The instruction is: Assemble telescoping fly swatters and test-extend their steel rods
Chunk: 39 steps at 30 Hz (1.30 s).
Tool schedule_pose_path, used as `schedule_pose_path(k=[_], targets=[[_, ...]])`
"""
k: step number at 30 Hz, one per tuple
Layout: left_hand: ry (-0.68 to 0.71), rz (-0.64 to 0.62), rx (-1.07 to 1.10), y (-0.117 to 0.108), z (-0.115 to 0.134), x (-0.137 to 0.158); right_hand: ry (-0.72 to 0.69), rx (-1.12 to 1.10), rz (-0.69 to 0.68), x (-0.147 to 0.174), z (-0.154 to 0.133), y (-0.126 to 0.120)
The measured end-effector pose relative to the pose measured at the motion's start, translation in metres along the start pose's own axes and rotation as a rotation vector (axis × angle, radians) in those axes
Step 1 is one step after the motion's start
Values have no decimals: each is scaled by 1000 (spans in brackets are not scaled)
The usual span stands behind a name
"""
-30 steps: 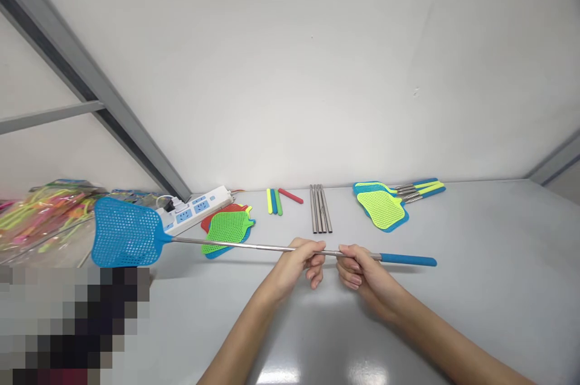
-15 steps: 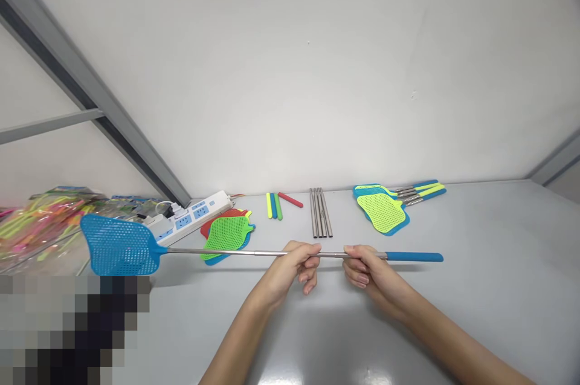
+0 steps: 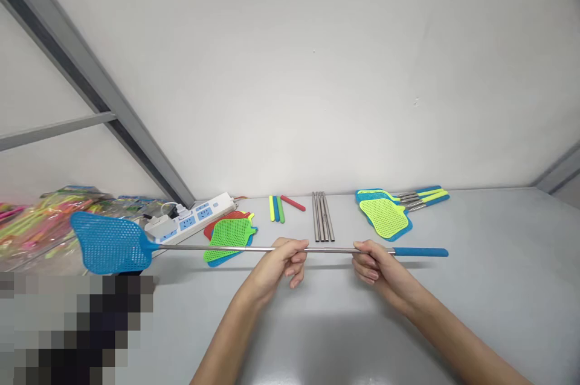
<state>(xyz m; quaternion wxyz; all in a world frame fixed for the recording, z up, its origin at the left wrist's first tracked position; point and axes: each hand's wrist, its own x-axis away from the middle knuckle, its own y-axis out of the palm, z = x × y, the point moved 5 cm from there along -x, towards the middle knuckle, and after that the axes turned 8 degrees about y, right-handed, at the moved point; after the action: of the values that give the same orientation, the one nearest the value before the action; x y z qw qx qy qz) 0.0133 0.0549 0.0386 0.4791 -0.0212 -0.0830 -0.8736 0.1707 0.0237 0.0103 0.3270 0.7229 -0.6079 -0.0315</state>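
Note:
A blue fly swatter with an extended telescopic metal rod spans the view level above the table, its perforated head at the left and its blue grip at the right. My left hand is closed on the rod near its middle, thumb and index finger pinching it, the other fingers loosely curled. Close to the blue grip, my right hand is closed round the rod's right part. Behind the rod lie several metal rods side by side, and coloured handle grips in yellow, blue, green and red.
Loose swatter heads in green, red, yellow and blue are stacked at the left. Beside them stands a white power strip with plugs. Bagged colourful items lie far left. Assembled swatters rest at the back right, near the wall.
My hands have moved apart along the rod, and its visible length has grown. The swatter's head has shifted left and its grip right. The camera view has shifted slightly.

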Motion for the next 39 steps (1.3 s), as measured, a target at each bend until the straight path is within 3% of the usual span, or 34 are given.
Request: schedule_pose_path(k=[4,10,16,26,39], targets=[[10,19,49,-1,-6,-2,12,-56,7,-2,3,-4],[50,86,107,6,-12,-7,81,-177,-119,-6,16,1],[91,141,68,11,-10,-9,113,-276,-162,-6,20,7],[149,-18,-153,38,-28,-10,255,-245,-228,4,46,29],[-46,-99,46,38,-34,-10,234,-101,-144,7,37,27]])
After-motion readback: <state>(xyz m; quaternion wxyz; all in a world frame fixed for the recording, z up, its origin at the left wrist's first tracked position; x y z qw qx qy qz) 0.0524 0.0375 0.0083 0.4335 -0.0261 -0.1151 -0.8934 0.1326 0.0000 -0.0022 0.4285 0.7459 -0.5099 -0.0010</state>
